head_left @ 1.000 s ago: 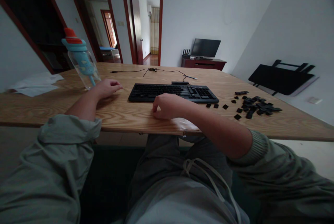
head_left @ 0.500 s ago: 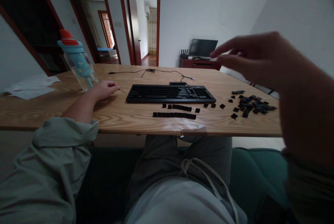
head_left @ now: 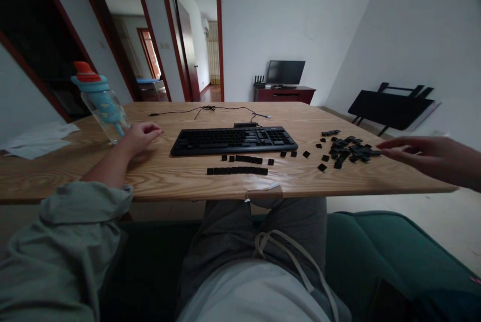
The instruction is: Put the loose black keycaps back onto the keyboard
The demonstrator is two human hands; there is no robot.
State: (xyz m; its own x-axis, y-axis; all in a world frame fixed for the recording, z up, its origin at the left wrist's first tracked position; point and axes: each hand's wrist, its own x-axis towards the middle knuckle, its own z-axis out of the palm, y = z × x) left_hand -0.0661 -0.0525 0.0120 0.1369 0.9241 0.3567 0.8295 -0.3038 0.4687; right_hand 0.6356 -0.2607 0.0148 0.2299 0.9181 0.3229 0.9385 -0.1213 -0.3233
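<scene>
My left hand (head_left: 141, 137) rests on its side on the table, fingers loosely bent with nothing visible in them, beside a clear bottle (head_left: 107, 109) with a blue and red lid. To its right lies a black keyboard (head_left: 233, 140), its cable running behind it. My right hand (head_left: 423, 155) reaches in from the right, fingers stretched out, its tips at the right edge of a pile of loose black keycaps (head_left: 349, 149). Whether the fingertips touch a keycap I cannot tell. In front of the keyboard, keycaps (head_left: 237, 171) are lined up in a row, with a shorter row (head_left: 248, 159) above.
White paper sheets (head_left: 37, 141) lie at the table's left. A brown taped patch (head_left: 265, 193) marks the front edge of the wooden table (head_left: 169, 177). Beyond the table stand a folded black table (head_left: 391, 109) and a monitor (head_left: 286, 72) on a cabinet.
My right hand has come down from above the table's right side to the keycap pile. The view has shifted slightly to the right. My left hand stays by the bottle.
</scene>
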